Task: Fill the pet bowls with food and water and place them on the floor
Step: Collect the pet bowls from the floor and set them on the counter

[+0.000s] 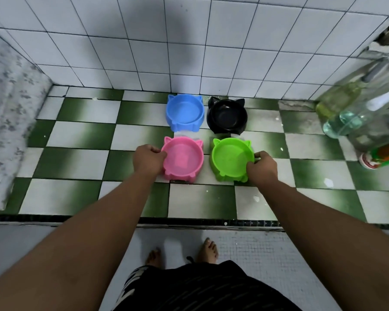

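Note:
Several cat-eared pet bowls stand in a square on a green and white checkered counter (81,135). The blue bowl (185,113) is at the back left and the black bowl (226,116) at the back right. In front, the pink bowl (182,159) is gripped at its left rim by my left hand (149,159). My right hand (261,168) grips the right rim of the green bowl (231,158). All the bowls look empty.
Clear bottles (346,108), one with bluish liquid, and a jar with an orange and green label (384,154) stand at the counter's right end. A white tiled wall (189,41) rises behind. A patterned cloth (7,108) hangs at the left. My bare feet stand on the floor (267,254) below.

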Demonstrator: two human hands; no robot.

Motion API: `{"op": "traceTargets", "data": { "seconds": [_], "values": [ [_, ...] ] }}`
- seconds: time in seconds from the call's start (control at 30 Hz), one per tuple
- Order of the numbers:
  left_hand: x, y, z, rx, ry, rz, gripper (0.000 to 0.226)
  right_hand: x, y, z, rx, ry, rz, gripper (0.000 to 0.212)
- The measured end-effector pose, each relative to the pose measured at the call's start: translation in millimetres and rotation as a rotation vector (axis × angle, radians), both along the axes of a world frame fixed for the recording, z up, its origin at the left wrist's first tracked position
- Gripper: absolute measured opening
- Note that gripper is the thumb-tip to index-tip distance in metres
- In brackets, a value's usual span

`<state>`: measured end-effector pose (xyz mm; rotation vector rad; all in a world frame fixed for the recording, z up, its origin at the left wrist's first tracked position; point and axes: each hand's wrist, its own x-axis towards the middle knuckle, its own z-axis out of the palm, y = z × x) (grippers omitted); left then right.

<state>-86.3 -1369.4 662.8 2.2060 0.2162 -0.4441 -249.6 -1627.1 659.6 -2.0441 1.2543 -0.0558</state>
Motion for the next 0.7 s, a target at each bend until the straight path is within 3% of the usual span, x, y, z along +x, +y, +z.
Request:
{"op": "traceTargets", "data": {
  "seconds": [0.4,0.5,0.7],
  "values": [
    [2,1,-7,-0.026,0.022,-0.045,0.019,5,8,11,0.035,0.014,-0.073,0.046],
    [2,3,-1,0.002,-0.016,-0.084,0.027,9,16,21,-0.024,0.016,-0.076,0.052],
    [5,16,14,0.015,-0.132,-0.2,0.036,25,51,41,-0.224,0.036,-0.018,0.044]
  ]
}}
